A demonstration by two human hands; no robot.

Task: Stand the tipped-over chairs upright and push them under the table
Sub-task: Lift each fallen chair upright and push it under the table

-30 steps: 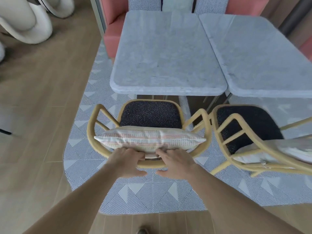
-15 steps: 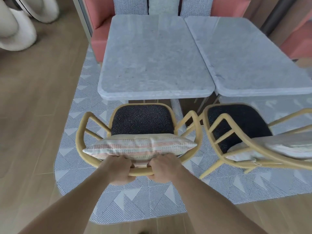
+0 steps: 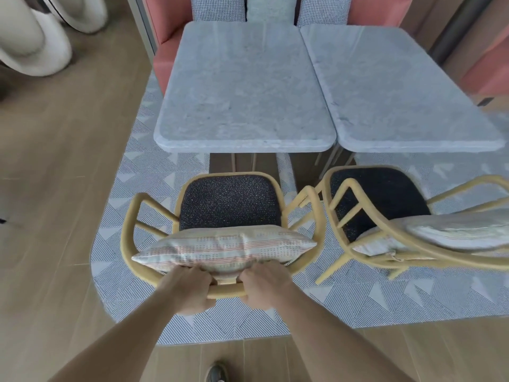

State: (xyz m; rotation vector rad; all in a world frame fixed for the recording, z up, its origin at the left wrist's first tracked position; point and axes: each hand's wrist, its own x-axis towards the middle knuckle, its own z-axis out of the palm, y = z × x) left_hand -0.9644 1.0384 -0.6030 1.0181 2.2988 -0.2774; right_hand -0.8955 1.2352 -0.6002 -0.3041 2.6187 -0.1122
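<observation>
A yellow-framed chair [image 3: 132, 230] with a dark speckled seat stands upright in front of the left grey marble table [image 3: 242, 86], a striped cushion [image 3: 223, 248] leaning on its backrest. My left hand [image 3: 190, 290] and my right hand [image 3: 264, 288] both grip the curved top rail of its backrest, side by side. A second yellow chair [image 3: 355, 216] of the same kind stands upright to the right, before the right table [image 3: 399, 86], with a pale cushion on it. Neither seat is under a tabletop.
Both chairs stand on a blue-and-white patterned rug [image 3: 358, 299] over wood flooring. A coral bench [image 3: 165, 59] with checked pillows runs behind the tables. White rounded furniture [image 3: 35, 42] sits at the far left. My shoe [image 3: 217, 373] shows at the bottom edge.
My hands went from resting flat on the backrest rail to curling round it. The chair and the view have shifted slightly relative to the table.
</observation>
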